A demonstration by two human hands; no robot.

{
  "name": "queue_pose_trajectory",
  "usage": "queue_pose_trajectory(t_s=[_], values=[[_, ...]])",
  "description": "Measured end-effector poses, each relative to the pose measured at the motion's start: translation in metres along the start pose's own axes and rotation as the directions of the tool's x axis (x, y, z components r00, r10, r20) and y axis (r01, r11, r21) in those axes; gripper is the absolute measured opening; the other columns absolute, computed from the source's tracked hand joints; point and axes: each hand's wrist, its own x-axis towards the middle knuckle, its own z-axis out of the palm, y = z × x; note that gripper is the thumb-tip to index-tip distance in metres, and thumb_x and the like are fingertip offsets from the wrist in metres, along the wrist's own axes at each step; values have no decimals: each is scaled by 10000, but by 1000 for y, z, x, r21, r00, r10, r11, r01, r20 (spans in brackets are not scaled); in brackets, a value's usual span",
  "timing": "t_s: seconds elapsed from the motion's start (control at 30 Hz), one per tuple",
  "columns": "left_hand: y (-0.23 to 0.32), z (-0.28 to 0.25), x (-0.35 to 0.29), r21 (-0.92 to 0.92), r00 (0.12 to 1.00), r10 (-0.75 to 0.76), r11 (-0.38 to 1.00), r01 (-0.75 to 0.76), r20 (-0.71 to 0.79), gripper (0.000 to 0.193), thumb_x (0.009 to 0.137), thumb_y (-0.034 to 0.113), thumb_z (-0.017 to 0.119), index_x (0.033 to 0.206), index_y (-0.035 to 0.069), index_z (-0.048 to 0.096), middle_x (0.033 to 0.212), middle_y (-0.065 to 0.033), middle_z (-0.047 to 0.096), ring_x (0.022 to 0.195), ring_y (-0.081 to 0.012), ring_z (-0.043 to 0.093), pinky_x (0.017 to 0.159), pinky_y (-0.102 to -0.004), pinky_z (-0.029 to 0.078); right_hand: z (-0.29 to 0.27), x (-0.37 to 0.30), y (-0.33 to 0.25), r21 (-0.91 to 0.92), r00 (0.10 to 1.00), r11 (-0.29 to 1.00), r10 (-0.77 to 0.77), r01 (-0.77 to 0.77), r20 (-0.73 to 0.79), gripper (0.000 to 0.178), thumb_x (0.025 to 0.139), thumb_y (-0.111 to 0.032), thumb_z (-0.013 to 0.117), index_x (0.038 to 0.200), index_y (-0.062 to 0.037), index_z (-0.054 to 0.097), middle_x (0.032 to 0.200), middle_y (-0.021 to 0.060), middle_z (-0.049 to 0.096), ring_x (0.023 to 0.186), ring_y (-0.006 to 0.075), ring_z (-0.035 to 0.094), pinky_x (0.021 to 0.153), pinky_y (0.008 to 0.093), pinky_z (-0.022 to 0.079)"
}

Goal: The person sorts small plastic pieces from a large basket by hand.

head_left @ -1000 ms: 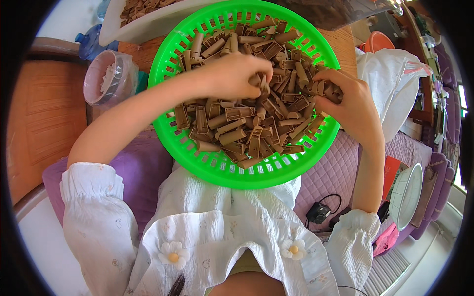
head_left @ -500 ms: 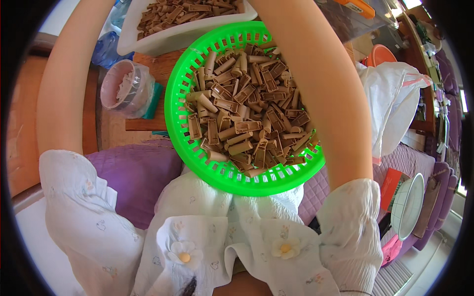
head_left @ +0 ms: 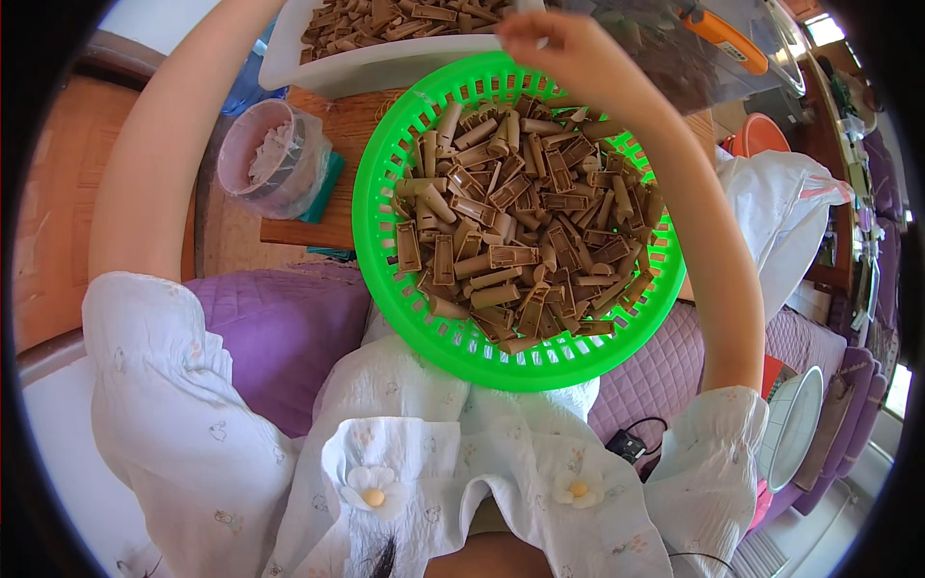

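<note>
A bright green plastic basket (head_left: 385, 279) rests by my lap, heaped with small brown half-round plastic pieces (head_left: 511, 255). My right forearm reaches over the basket's right side. My right hand (head_left: 559, 53) is above its far rim, close to the right end of a white tub (head_left: 385, 69); its fingers are blurred, and whether they hold anything does not show. More of the same brown pieces (head_left: 385, 24) fill the white tub. My left forearm stretches up past the tub's left side, and the left hand lies beyond the upper edge.
A clear-wrapped pinkish bucket (head_left: 231, 159) stands on the wooden table (head_left: 303, 233) at left, beside a green box (head_left: 326, 193). At the right are a clear bin with an orange handle (head_left: 725, 40), a white sack (head_left: 771, 217) and a purple quilted seat (head_left: 646, 361).
My right hand has come into view at the top, its forearm drawn back to the right and uncovering more of the basket. The whole scene has shifted slightly right and down.
</note>
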Motion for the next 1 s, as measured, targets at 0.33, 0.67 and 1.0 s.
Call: queue_pose_trajectory(t_s=[0.33,0.67,1.0], values=[[135,-68,-4,-382,872,46,909,165,487,191,745,55,623,875,-36,518,804,-230,595,812,-384,605,706,-423,491,31,-60,16,-642,919,658,-291,393,265,259,734,-79,652,987,-109,607,991,56,552,1023,239,507,897,378,431],[188,-40,-58,-503,792,185,847,171,581,241,791,-32,462,1024,27,482,924,-179,552,868,-345,579,717,-441,460,9,-73,8,-265,978,954,-96,143,184,145,788,-70,631,899,-57,539,886,43,570,781,192,588,751,332,480],[185,-54,-36,-381,633,81,855,353,770,315,796,75,591,1104,66,529,852,-148,599,843,-323,611,714,-419,488,-5,-83,-7,214,987,963,157,-163,45,310,845,-97,578,1146,-78,506,779,34,574,680,109,577,601,272,450]])
